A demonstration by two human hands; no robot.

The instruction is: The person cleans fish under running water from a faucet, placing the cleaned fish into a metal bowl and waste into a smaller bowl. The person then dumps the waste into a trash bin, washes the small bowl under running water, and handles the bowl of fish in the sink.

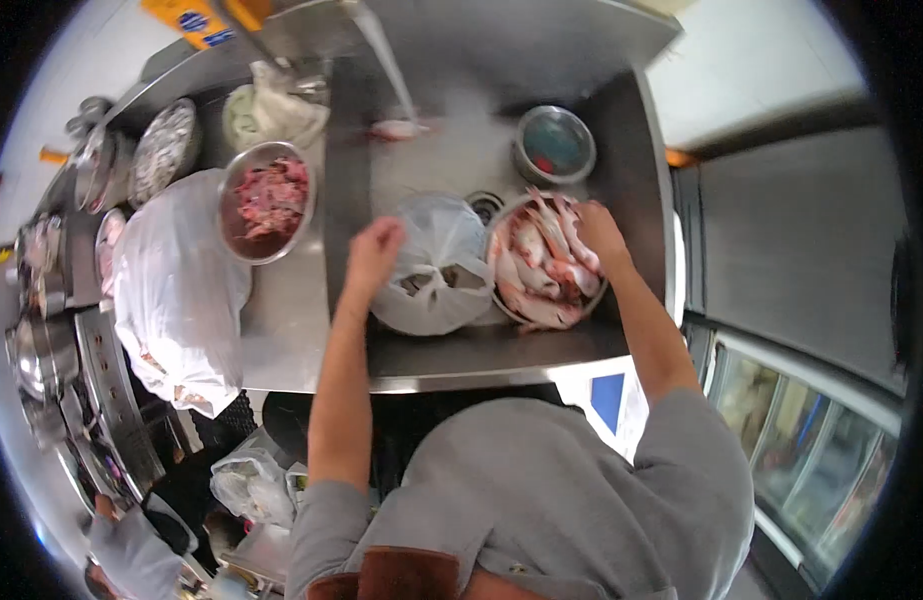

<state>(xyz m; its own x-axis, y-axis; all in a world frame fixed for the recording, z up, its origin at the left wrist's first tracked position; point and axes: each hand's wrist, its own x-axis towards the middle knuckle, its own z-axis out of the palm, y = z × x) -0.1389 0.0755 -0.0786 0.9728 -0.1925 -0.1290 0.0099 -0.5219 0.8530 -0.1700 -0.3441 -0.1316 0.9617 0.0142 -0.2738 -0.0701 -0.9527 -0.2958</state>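
Observation:
My left hand (378, 248) is curled closed over the sink, beside a knotted plastic bag (431, 300). What it holds, if anything, is hidden. My right hand (599, 232) is closed at the right rim of a bowl (603, 298) heaped with pale pink, reddish fish (541, 270). Whether its fingers grip the rim or a fish does not show. Bag and bowl sit side by side in the sink basin (461, 165). One small pinkish piece (398, 130) lies at the back of the basin, below the tap (386, 65).
Behind the fish bowl stands a metal pot (554, 146) of bluish liquid. On the left ledge are a bowl of chopped red meat (271, 203), a pale cloth (281, 110) and a big white plastic bag (176, 280). Another person (136, 545) is at lower left.

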